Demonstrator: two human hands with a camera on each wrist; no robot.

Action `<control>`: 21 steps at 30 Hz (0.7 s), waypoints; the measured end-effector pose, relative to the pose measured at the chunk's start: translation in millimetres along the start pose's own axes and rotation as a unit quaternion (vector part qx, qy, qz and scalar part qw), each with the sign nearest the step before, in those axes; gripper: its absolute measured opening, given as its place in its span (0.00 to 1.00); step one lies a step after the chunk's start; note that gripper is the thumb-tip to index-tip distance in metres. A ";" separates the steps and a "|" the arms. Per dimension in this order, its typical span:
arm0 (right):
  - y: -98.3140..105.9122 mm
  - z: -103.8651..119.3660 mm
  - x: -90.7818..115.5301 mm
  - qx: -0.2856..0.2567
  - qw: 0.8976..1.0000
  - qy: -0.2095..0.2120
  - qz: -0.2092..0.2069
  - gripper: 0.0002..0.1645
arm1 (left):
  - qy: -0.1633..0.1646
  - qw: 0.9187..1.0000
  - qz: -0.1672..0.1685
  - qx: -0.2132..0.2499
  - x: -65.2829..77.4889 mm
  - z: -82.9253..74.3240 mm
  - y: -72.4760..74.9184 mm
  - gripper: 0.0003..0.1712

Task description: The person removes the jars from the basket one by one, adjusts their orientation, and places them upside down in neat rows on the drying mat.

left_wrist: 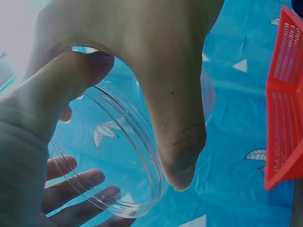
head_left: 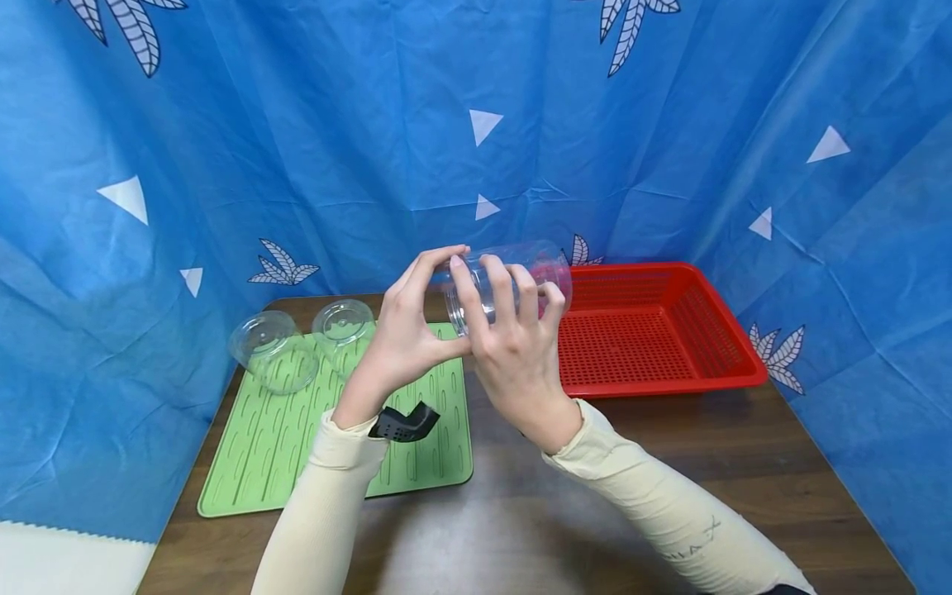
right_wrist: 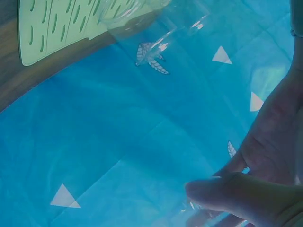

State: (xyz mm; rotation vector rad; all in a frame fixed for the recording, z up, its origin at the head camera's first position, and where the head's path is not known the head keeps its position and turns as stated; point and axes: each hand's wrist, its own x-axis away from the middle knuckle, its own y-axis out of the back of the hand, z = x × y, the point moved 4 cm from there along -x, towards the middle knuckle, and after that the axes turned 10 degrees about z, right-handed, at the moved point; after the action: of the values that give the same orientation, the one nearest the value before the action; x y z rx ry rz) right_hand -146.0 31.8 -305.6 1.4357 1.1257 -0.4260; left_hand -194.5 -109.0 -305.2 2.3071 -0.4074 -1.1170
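Note:
A clear jar [head_left: 513, 258] is held up in the air on its side above the table, its open mouth towards the left. My right hand [head_left: 516, 351] grips the jar's side from below and in front, fingers spread along it. The left hand [head_left: 407, 330] spans the jar's mouth, fingers at the top and thumb at the bottom by the right hand. In the left wrist view the threaded rim [left_wrist: 142, 175] shows close up, with fingers seen through the clear wall. Much of the jar lies outside the right wrist view.
Two clear round jars [head_left: 275, 351] stand at the back left of a ridged green drying mat [head_left: 424, 450]. A red plastic basket [head_left: 632, 388] is at the back right of the brown wooden table [head_left: 565, 512]. Blue patterned curtains [head_left: 335, 165] surround the table.

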 end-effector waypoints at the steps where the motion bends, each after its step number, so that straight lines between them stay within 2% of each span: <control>1: 1.3 0.2 -0.3 0.001 1.000 0.001 0.014 0.38 | 0.001 1.000 0.001 0.000 0.3 0.1 0.5 0.57; 5: 14.8 0.1 0.1 -0.015 0.998 0.009 0.059 0.47 | 0.008 1.000 0.004 0.006 3.6 -1.1 3.5 0.56; 9: 38.1 -8.6 -0.6 -0.098 0.994 0.015 0.052 0.53 | 0.017 1.000 0.004 0.008 8.2 -3.3 8.9 0.56; 11: 48.7 -17.9 -1.6 -0.151 0.987 0.011 0.046 0.57 | 0.024 1.000 0.002 0.006 11.5 -3.7 11.2 0.56; 15: 60.3 -46.2 -4.1 -0.253 0.965 -0.014 0.070 0.69 | 0.030 1.000 0.000 -0.001 15.4 -4.3 14.6 0.57; 18: 60.4 -67.2 -2.0 -0.322 0.940 -0.043 0.102 0.74 | 0.033 0.999 0.002 -0.005 17.8 -4.6 15.2 0.57; 21: 55.3 -83.8 2.5 -0.382 0.913 -0.077 0.122 0.74 | 0.039 0.999 0.006 -0.003 20.6 -6.3 16.0 0.56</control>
State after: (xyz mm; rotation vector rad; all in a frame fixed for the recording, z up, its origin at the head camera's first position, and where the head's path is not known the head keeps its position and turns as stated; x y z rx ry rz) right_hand -129.0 118.3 -257.6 0.8090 0.8278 0.0907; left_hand -177.5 -129.8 -305.6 2.3325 -0.3868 -1.0184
